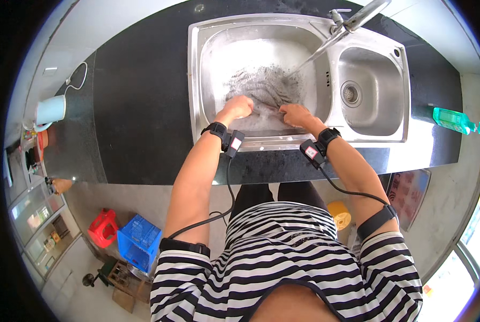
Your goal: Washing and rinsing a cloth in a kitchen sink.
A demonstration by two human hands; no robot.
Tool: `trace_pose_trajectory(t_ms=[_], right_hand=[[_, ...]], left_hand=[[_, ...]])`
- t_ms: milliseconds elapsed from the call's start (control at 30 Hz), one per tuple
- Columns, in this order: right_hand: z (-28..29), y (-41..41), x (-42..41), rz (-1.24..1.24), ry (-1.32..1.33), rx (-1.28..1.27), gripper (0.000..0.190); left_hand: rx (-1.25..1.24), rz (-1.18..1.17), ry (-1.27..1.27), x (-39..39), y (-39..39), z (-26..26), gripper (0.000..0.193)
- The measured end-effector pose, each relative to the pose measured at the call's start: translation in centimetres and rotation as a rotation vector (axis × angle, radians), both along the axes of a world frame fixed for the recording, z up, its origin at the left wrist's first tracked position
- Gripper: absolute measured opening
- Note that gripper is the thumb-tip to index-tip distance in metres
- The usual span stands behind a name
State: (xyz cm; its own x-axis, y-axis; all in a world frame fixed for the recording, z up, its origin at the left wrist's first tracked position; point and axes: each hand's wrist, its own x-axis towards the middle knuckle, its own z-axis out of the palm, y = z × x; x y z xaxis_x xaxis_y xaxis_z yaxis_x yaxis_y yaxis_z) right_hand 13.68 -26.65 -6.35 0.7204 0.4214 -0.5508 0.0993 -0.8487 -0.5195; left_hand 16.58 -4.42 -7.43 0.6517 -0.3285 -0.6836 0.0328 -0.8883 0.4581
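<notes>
A dark grey cloth (pixel 260 86), wet and rumpled, lies in foamy water in the large basin of a stainless steel sink (pixel 195 80). My left hand (pixel 238 107) is curled in a fist at the cloth's near left edge. Across from it, my right hand (pixel 298 115) has its fingers bent around the near right edge. The fabric stretches between both hands, and its gripped parts are mostly hidden by fingers and suds. From the chrome faucet (pixel 362 17), a thin stream appears to fall on the cloth's right side.
Right of the large basin is a smaller basin (pixel 368 116) with a drain strainer. A green pump bottle (pixel 451 120) lies at the right on the black countertop (pixel 143 112). A light blue kettle (pixel 51 110) stands far left. Blue crate (pixel 139 241) and red stool (pixel 103 228) are on the floor.
</notes>
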Motion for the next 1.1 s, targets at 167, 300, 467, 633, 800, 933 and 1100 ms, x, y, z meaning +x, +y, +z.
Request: trace_pose_trajectory(t_ms=[167,300,467,633,800,933,1100], right_hand=[[3.5,0.2,-0.3,-0.135,0.2,0.132,0.061],[7.6,0.6,-0.6,-0.276,-0.049,0.313,0.06],[15.5,2.4,0.6,-0.406,-0.101,0.477,0.029],[11.3,2.3,1.2,-0.567,-0.139,0.472,0.028],[3.6,0.7,1.2,-0.646,-0.176,0.274,0.035],[9.1,2.1,1.5,-0.651,-0.171,0.477,0.031],[24.8,2.4,1.0,-0.639,-0.013,0.832,0.022]], left_hand=[[-0.351,0.186,0.081,0.5,-0.9,4.2,0.012],[-0.679,0.276,-0.041,0.1,-2.9,12.3,0.012],[-0.882,0.359,-0.235,0.0,-1.6,17.2,0.012],[-0.848,0.777,-0.38,-0.9,0.0,13.1,0.025],[-1.059,1.475,0.453,-4.4,-0.8,7.8,0.05],[-1.203,1.738,0.737,-5.8,-4.0,5.7,0.094],[-1.738,1.606,0.982,-5.0,-8.0,5.0,0.095]])
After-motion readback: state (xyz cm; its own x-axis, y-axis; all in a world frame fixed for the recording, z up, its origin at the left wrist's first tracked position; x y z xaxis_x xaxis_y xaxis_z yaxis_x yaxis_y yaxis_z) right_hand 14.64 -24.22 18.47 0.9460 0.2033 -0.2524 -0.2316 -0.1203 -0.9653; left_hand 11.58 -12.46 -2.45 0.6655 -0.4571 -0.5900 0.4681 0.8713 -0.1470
